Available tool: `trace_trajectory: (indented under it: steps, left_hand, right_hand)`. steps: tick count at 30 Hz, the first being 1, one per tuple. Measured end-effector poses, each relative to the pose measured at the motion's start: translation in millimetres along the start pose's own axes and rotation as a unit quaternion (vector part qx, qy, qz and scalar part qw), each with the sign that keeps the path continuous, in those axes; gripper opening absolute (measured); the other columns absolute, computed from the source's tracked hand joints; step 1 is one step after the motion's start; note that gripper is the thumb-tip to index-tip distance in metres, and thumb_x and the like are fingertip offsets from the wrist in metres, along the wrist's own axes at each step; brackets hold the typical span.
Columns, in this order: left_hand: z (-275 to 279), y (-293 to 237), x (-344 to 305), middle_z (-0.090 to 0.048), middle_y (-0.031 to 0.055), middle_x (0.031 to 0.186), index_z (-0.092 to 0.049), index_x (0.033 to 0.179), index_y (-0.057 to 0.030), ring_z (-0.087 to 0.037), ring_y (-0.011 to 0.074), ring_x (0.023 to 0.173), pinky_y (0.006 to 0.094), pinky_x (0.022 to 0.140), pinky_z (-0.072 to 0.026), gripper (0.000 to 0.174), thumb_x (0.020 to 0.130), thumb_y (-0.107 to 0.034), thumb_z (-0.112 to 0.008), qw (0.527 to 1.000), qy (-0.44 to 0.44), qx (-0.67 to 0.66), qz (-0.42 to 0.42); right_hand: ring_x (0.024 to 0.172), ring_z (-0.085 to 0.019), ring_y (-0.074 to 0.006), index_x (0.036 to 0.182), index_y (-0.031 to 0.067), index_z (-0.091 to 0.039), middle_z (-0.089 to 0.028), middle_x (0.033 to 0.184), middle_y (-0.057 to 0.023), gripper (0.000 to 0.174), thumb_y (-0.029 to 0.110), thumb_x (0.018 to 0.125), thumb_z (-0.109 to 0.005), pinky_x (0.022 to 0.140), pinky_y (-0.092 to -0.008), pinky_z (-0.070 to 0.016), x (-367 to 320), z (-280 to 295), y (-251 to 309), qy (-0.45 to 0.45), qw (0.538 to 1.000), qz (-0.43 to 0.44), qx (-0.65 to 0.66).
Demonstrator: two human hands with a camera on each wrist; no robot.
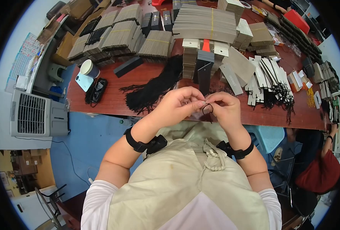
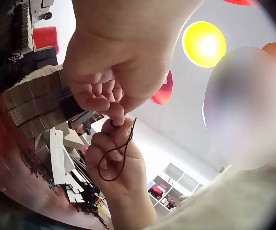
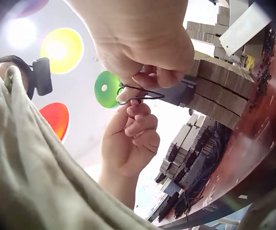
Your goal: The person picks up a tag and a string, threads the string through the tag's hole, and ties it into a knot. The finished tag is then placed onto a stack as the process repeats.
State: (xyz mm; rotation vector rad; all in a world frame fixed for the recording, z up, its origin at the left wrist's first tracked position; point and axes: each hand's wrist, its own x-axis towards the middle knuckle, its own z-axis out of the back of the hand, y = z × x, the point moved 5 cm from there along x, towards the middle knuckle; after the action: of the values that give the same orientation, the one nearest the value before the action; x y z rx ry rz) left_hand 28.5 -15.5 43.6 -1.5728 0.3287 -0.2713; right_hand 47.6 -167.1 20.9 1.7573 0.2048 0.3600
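A thin black cord (image 2: 99,167) is held between both hands in front of the person's body, over the table's front edge. My left hand (image 1: 180,102) pinches it with thumb and index finger. My right hand (image 1: 226,108) grips it too, its fingertips right up against those of the left. Part of the cord hangs as a small loop below the fingers, clearest in the left wrist view; the pinched part is hidden by the fingertips. Beyond the hands, a dark box (image 1: 204,71) stands against stacked grey boards. A bundle of black cords (image 1: 154,86) lies left of the hands.
White tags with black cords (image 1: 268,78) lie on the right of the red-brown table (image 1: 112,92). Banded stacks of grey boards (image 1: 204,23) line the back. At left are a paper cup (image 1: 89,69), a phone (image 1: 84,81) and a glasses case (image 1: 96,92). Another person sits at far right.
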Motion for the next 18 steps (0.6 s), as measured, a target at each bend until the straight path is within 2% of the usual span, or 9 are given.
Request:
trace_trajectory:
  steps: [2, 5, 8, 9, 11, 14, 17, 18]
  left_hand:
    - [-1.4, 5.9, 2.2, -0.058, -0.0005, 0.082, -0.055, 0.097, -0.0013, -0.054, 0.0036, 0.070, 0.0175, 0.058, -0.0427, 0.010, 0.089, -0.006, -0.057, 0.999, 0.007, -0.014, -0.029]
    - [0.1, 20.3, 6.2, -0.057, -0.0013, 0.080, -0.054, 0.093, -0.0020, -0.051, 0.0044, 0.069, 0.0192, 0.059, -0.0423, 0.004, 0.089, -0.005, -0.055, 0.999, 0.012, -0.041, -0.025]
    - [1.4, 13.3, 6.3, -0.055, 0.0003, 0.078, -0.053, 0.090, -0.0018, -0.050, 0.0058, 0.070, 0.0212, 0.061, -0.0419, 0.004, 0.088, -0.005, -0.055, 0.999, 0.018, 0.037, -0.035]
    - [2.4, 6.4, 4.8, -0.055, 0.0022, 0.078, -0.053, 0.089, -0.0017, -0.051, 0.0087, 0.071, 0.0231, 0.062, -0.0424, 0.005, 0.087, -0.004, -0.056, 0.993, -0.002, 0.108, -0.044]
    - [2.2, -10.9, 2.0, -0.055, 0.0059, 0.080, -0.053, 0.088, -0.0014, -0.053, 0.0146, 0.072, 0.0267, 0.064, -0.0433, 0.006, 0.084, -0.003, -0.058, 0.965, -0.042, 0.250, -0.064]
    - [-5.5, -24.1, -0.6, -0.054, 0.0115, 0.083, -0.054, 0.086, -0.0019, -0.054, 0.0268, 0.075, 0.0335, 0.066, -0.0446, 0.009, 0.078, -0.001, -0.060, 0.856, -0.105, 0.448, -0.235]
    - [-10.9, -19.9, -0.6, -0.053, 0.0139, 0.085, -0.054, 0.085, -0.0027, -0.053, 0.0341, 0.081, 0.0385, 0.069, -0.0446, 0.012, 0.075, 0.000, -0.060, 0.855, -0.124, 0.420, -0.277]
    - [-10.3, -17.9, -0.1, -0.054, 0.0137, 0.087, -0.055, 0.087, -0.0025, -0.054, 0.0321, 0.080, 0.0370, 0.068, -0.0448, 0.013, 0.076, 0.000, -0.060, 0.859, -0.118, 0.410, -0.284]
  right_hand:
    - [0.073, -0.061, -0.0121, 0.081, -0.0035, -0.064, -0.064, 0.082, -0.0074, 0.011, -0.011, 0.076, -0.057, 0.065, -0.0230, -0.0501, 0.9, -0.8, -0.4, 0.001, 1.000, -0.008, 0.014]
    - [0.071, -0.061, -0.0106, 0.082, -0.0027, -0.063, -0.064, 0.081, -0.0065, 0.009, -0.009, 0.077, -0.060, 0.063, -0.0221, -0.0489, 0.6, -3.8, 1.0, 0.024, 0.999, -0.019, 0.030]
    - [0.066, -0.057, -0.0078, 0.086, -0.0011, -0.063, -0.063, 0.080, -0.0045, 0.007, -0.005, 0.080, -0.061, 0.057, -0.0204, -0.0452, -0.8, -5.4, -2.9, 0.049, 0.997, -0.041, 0.038]
    - [0.064, -0.056, -0.0069, 0.087, -0.0006, -0.062, -0.062, 0.079, -0.0038, 0.007, -0.004, 0.081, -0.062, 0.055, -0.0198, -0.0434, -0.8, -3.8, -6.2, 0.053, 0.996, -0.056, 0.048]
    - [0.061, -0.053, -0.0054, 0.090, 0.0000, -0.062, -0.061, 0.077, -0.0027, 0.008, -0.003, 0.082, -0.062, 0.052, -0.0187, -0.0400, 2.7, -1.8, -8.5, 0.058, 0.993, -0.077, 0.069]
    - [0.058, -0.050, -0.0042, 0.091, 0.0002, -0.061, -0.061, 0.075, -0.0021, 0.009, -0.004, 0.082, -0.061, 0.050, -0.0177, -0.0367, 4.9, 1.2, -10.1, 0.051, 0.986, -0.108, 0.115]
    - [0.057, -0.050, -0.0042, 0.089, -0.0001, -0.060, -0.062, 0.075, -0.0035, 0.008, -0.004, 0.082, -0.061, 0.049, -0.0173, -0.0366, 5.8, 3.5, -15.4, 0.038, 0.976, -0.131, 0.171]
    - [0.057, -0.050, -0.0042, 0.088, -0.0001, -0.060, -0.062, 0.076, -0.0043, 0.007, -0.004, 0.082, -0.061, 0.049, -0.0172, -0.0366, 6.2, 4.8, -17.4, 0.038, 0.974, -0.126, 0.185]
